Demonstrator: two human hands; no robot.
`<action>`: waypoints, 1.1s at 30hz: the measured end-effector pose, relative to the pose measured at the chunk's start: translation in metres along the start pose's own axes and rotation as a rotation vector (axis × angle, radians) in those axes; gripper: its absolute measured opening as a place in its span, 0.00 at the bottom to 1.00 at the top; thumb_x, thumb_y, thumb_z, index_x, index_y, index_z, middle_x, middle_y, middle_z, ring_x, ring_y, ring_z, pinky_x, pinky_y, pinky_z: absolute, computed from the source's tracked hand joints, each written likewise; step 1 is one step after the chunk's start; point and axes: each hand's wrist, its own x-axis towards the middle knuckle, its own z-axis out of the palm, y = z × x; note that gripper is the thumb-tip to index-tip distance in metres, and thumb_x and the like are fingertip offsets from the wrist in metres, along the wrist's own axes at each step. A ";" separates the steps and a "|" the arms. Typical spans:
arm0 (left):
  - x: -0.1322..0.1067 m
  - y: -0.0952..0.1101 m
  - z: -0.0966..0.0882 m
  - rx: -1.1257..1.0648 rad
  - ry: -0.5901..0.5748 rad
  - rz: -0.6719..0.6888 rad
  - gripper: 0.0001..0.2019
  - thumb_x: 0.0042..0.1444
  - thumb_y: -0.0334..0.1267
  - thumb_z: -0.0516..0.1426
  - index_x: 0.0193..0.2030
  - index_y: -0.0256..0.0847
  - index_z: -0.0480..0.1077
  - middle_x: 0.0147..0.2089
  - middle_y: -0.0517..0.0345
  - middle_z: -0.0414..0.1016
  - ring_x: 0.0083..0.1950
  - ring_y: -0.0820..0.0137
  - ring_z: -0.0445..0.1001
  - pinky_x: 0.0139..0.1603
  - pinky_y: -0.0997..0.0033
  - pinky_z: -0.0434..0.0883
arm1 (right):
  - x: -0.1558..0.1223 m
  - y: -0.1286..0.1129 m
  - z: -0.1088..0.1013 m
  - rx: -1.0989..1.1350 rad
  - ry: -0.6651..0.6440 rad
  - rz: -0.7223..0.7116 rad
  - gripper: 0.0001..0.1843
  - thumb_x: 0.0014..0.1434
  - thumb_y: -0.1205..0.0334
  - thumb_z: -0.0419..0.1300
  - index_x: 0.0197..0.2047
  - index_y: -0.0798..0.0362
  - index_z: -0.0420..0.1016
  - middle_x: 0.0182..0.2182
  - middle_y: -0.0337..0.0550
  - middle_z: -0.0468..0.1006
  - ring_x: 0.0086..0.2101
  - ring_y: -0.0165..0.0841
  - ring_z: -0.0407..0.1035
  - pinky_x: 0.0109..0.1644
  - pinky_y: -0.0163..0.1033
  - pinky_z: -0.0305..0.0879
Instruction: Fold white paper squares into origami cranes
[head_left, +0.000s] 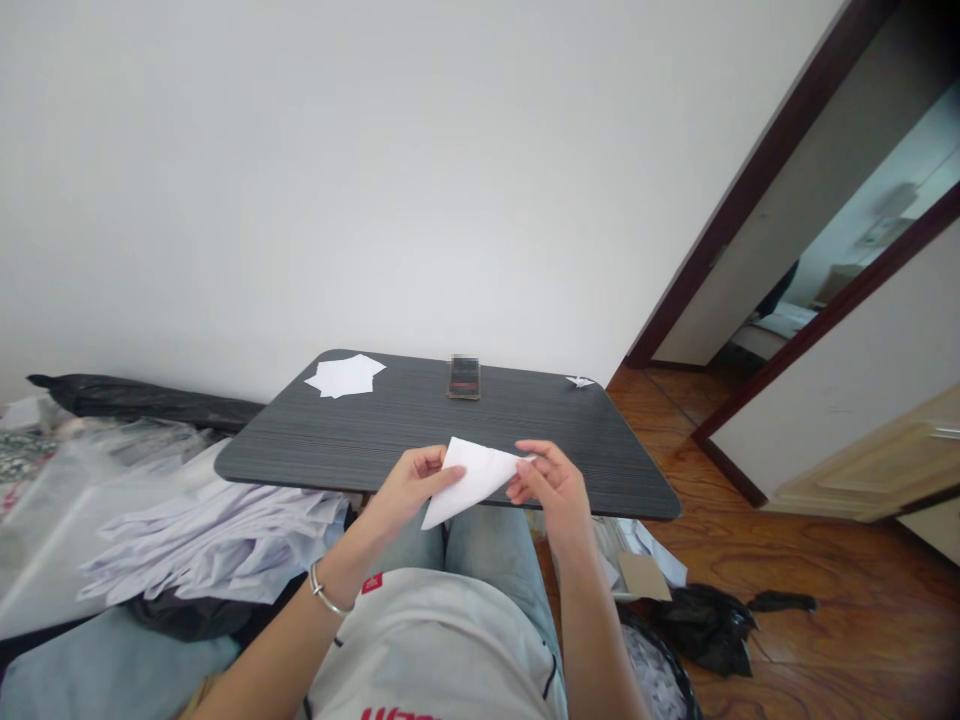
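Note:
A folded sheet of white paper [480, 472], roughly triangular, is held up over the near edge of the dark table [405, 420]. My left hand [418, 482] grips its left side, the thumb lying across the front face. At the paper's pointed right end, my right hand [546, 482] pinches the tip between thumb and fingers. Several loose white sheets [346, 376] lie at the table's far left. A small folded white paper piece [580, 382] rests near the far right corner.
A phone-like dark rectangle [464, 377] sits at the table's back middle, by the white wall. Folded white cloth [225, 540] is piled at the left. Below right are a cardboard piece [643, 577], a black plastic bag [709, 625] and a bin of paper scraps [652, 670].

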 end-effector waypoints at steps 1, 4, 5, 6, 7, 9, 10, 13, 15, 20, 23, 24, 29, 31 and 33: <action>-0.001 0.001 0.002 -0.023 0.027 0.018 0.11 0.44 0.40 0.63 0.32 0.34 0.74 0.28 0.57 0.75 0.25 0.75 0.67 0.24 0.79 0.59 | 0.000 0.001 0.002 0.053 0.041 -0.005 0.17 0.48 0.56 0.64 0.40 0.54 0.70 0.19 0.35 0.75 0.17 0.27 0.69 0.19 0.29 0.66; -0.003 0.004 0.007 -0.061 0.102 0.072 0.12 0.43 0.40 0.64 0.33 0.34 0.75 0.29 0.55 0.76 0.25 0.74 0.68 0.24 0.79 0.60 | -0.002 0.003 0.007 0.099 0.026 0.042 0.16 0.50 0.53 0.62 0.38 0.55 0.71 0.20 0.38 0.76 0.17 0.26 0.69 0.18 0.28 0.65; -0.004 0.006 0.008 -0.060 0.116 0.085 0.12 0.42 0.40 0.64 0.32 0.34 0.75 0.28 0.55 0.76 0.25 0.74 0.68 0.24 0.79 0.60 | -0.003 0.004 0.008 0.086 -0.010 0.061 0.15 0.50 0.52 0.61 0.34 0.55 0.72 0.20 0.38 0.76 0.17 0.26 0.69 0.18 0.28 0.64; -0.004 0.008 0.009 -0.058 0.124 0.096 0.12 0.42 0.40 0.64 0.32 0.34 0.75 0.28 0.55 0.76 0.25 0.74 0.68 0.25 0.79 0.61 | -0.004 0.005 0.011 0.067 -0.048 0.074 0.15 0.50 0.51 0.61 0.30 0.56 0.73 0.19 0.39 0.76 0.17 0.26 0.69 0.18 0.27 0.64; -0.005 0.009 0.010 -0.053 0.129 0.104 0.12 0.42 0.40 0.64 0.31 0.34 0.74 0.27 0.55 0.76 0.25 0.74 0.68 0.25 0.79 0.61 | -0.005 0.005 0.013 0.047 -0.086 0.081 0.15 0.50 0.51 0.61 0.27 0.56 0.73 0.18 0.39 0.76 0.17 0.26 0.69 0.18 0.27 0.64; -0.006 0.011 0.012 -0.031 0.132 0.126 0.11 0.42 0.40 0.64 0.31 0.33 0.74 0.27 0.56 0.75 0.25 0.74 0.68 0.26 0.78 0.62 | -0.008 0.005 0.017 0.011 -0.132 0.086 0.16 0.49 0.51 0.62 0.22 0.56 0.72 0.17 0.40 0.75 0.16 0.26 0.69 0.18 0.27 0.64; -0.007 0.012 0.012 -0.010 0.131 0.144 0.11 0.43 0.40 0.64 0.31 0.33 0.74 0.28 0.56 0.75 0.26 0.73 0.68 0.26 0.78 0.63 | -0.009 0.005 0.020 0.001 -0.136 0.088 0.16 0.49 0.52 0.63 0.21 0.56 0.71 0.17 0.39 0.75 0.16 0.26 0.68 0.18 0.27 0.64; -0.008 0.012 0.013 0.067 0.126 0.199 0.10 0.45 0.39 0.62 0.31 0.34 0.74 0.29 0.56 0.75 0.28 0.72 0.69 0.28 0.77 0.64 | -0.012 0.004 0.025 -0.011 -0.103 0.084 0.14 0.47 0.55 0.64 0.20 0.56 0.72 0.16 0.39 0.75 0.15 0.25 0.68 0.18 0.27 0.64; -0.008 0.012 0.013 0.114 0.142 0.226 0.08 0.46 0.38 0.62 0.30 0.34 0.74 0.29 0.56 0.75 0.30 0.71 0.69 0.30 0.77 0.65 | -0.013 0.003 0.026 -0.022 -0.070 0.072 0.13 0.47 0.55 0.65 0.20 0.56 0.72 0.15 0.39 0.75 0.15 0.25 0.68 0.18 0.27 0.64; -0.011 0.010 0.015 0.226 0.233 0.261 0.07 0.44 0.38 0.62 0.27 0.35 0.74 0.27 0.57 0.74 0.29 0.70 0.68 0.29 0.76 0.66 | -0.013 0.002 0.028 -0.082 -0.002 0.047 0.13 0.46 0.55 0.65 0.20 0.57 0.74 0.16 0.41 0.76 0.15 0.27 0.69 0.18 0.29 0.65; -0.013 0.009 0.017 0.254 0.288 0.263 0.07 0.42 0.38 0.63 0.24 0.37 0.74 0.24 0.59 0.73 0.28 0.70 0.68 0.27 0.77 0.65 | -0.013 0.001 0.028 -0.092 -0.001 0.054 0.13 0.46 0.55 0.65 0.21 0.57 0.75 0.16 0.41 0.77 0.17 0.28 0.70 0.19 0.29 0.67; -0.013 0.008 0.017 0.262 0.298 0.265 0.06 0.42 0.38 0.62 0.23 0.37 0.73 0.23 0.60 0.72 0.27 0.71 0.67 0.26 0.77 0.65 | -0.012 0.001 0.027 -0.092 -0.006 0.057 0.13 0.47 0.55 0.65 0.21 0.57 0.75 0.16 0.41 0.77 0.17 0.28 0.70 0.20 0.29 0.67; -0.012 0.008 0.018 0.281 0.298 0.283 0.06 0.44 0.37 0.61 0.23 0.36 0.73 0.25 0.59 0.73 0.26 0.72 0.67 0.27 0.77 0.64 | -0.013 -0.001 0.026 -0.064 -0.040 0.060 0.12 0.49 0.56 0.64 0.22 0.57 0.76 0.17 0.40 0.77 0.17 0.27 0.70 0.21 0.29 0.68; -0.011 0.008 0.018 0.237 0.273 0.278 0.06 0.45 0.36 0.61 0.24 0.35 0.73 0.25 0.58 0.73 0.27 0.72 0.68 0.28 0.77 0.65 | -0.014 -0.001 0.026 -0.039 -0.063 0.056 0.13 0.50 0.55 0.62 0.22 0.57 0.76 0.17 0.41 0.77 0.18 0.27 0.70 0.21 0.29 0.68; -0.011 0.009 0.018 0.187 0.251 0.270 0.05 0.45 0.35 0.61 0.25 0.35 0.73 0.27 0.58 0.74 0.28 0.71 0.69 0.29 0.77 0.65 | -0.015 -0.001 0.025 -0.012 -0.075 0.048 0.15 0.52 0.54 0.61 0.23 0.57 0.76 0.18 0.42 0.77 0.18 0.27 0.71 0.21 0.29 0.68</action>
